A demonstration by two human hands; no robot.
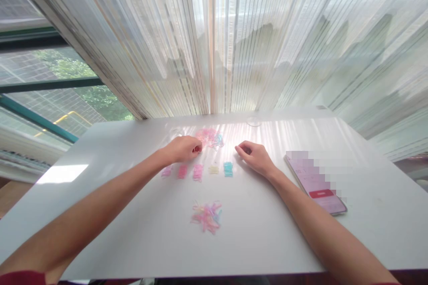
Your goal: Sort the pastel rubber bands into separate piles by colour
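Note:
My left hand is closed in a pinch at the left edge of a loose pile of small, thin pink and blue plastic pieces. What its fingertips hold, if anything, is too small to make out. To the right of the pile my right hand has its fingers curled to the thumb, their contents also unclear. Between and below the hands, a row of small groups sorted by colour runs across: lilac, red-pink, pink, pale yellow and turquoise.
A second, mixed pastel pile lies nearer the front of the white table. At right is a phone with its screen lit, partly pixelated. A clear round lid or ring rests near the back edge, before a pale striped curtain.

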